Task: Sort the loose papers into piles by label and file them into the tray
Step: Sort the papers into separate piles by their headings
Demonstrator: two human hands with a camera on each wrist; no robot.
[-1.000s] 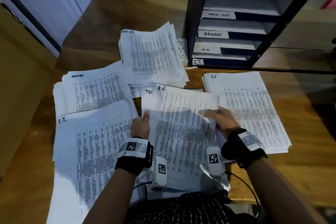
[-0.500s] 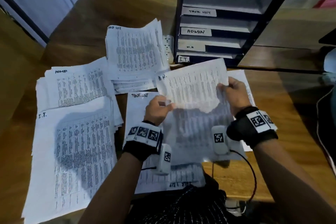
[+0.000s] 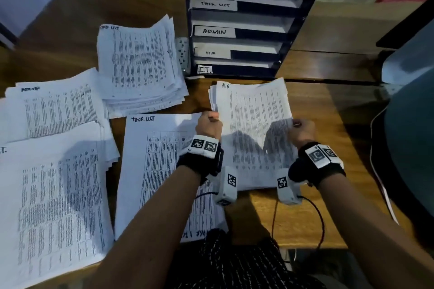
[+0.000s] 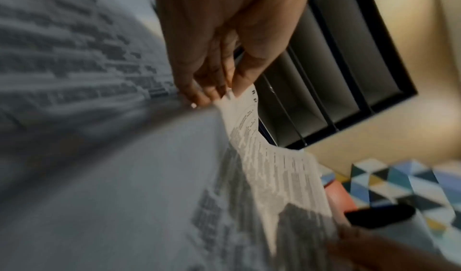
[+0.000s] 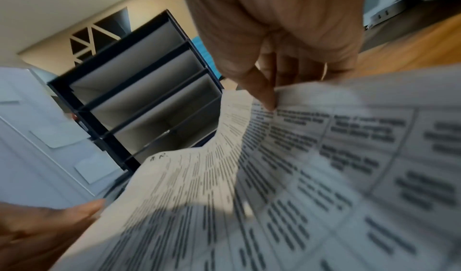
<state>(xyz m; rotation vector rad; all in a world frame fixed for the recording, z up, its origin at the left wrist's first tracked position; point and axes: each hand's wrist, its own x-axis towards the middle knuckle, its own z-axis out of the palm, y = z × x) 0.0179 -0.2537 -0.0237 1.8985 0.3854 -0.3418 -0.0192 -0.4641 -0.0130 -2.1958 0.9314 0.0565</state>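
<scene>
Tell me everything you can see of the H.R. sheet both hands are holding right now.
The H.R. sheet is thin white paper, densely printed in columns, with "H.R." handwritten at its top left corner. It is bowed and creased, with a shadow across its lower half. The left hand pinches its left edge and the right hand its right edge. It lies over the H.R. pile on the wooden desk, in front of the labelled file tray.
</scene>
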